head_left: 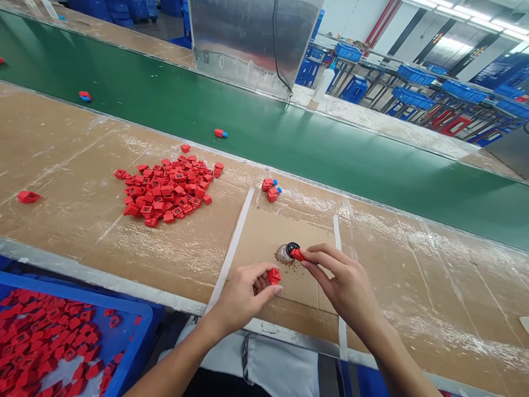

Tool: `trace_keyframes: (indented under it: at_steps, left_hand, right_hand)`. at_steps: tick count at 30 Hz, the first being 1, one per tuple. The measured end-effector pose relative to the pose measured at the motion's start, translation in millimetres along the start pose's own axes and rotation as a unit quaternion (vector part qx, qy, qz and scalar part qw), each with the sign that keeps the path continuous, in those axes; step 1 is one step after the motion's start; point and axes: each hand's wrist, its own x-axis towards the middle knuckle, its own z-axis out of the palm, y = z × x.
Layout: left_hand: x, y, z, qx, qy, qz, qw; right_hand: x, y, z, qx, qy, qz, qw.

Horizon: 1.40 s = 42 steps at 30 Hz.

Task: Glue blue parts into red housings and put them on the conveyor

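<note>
Between the thumb and fingers of my left hand point(250, 289) is a small red plastic part point(274, 276) with a square opening in its top. My right hand point(341, 275) pinches a second red piece point(297, 255), tilted, with its tip at a black ring-shaped lid or cup point(292, 247). That black ring leans against a small clear round dish point(283, 253). Brown specks lie on the cardboard sheet point(252, 248) around the dish. Whether the red piece touches the black ring's inside, I cannot tell.
A heap of red parts point(169, 190) lies left on the bench. Two red parts with blue ends point(271, 193) sit near the green conveyor belt point(165, 105), which carries a red-and-blue piece point(220, 133). A blue bin point(142, 336) with red parts stands lower left; a metal box point(248, 44) stands beyond.
</note>
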Motion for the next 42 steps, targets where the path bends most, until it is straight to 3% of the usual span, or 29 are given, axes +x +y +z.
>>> trace_keyframes:
  at_steps: [38, 42]
  left_hand:
    - [-0.9, 0.1, -1.9, -0.004, -0.007, -0.001, 1.0]
    - [-1.8, -1.3, -1.9, -0.004, -0.004, -0.001, 1.0]
  right_hand:
    - [4.1, -4.0, 1.9, -0.024, -0.007, -0.006, 1.0]
    - [8.2, -1.2, -3.4, -0.006, 0.022, 0.012, 1.0]
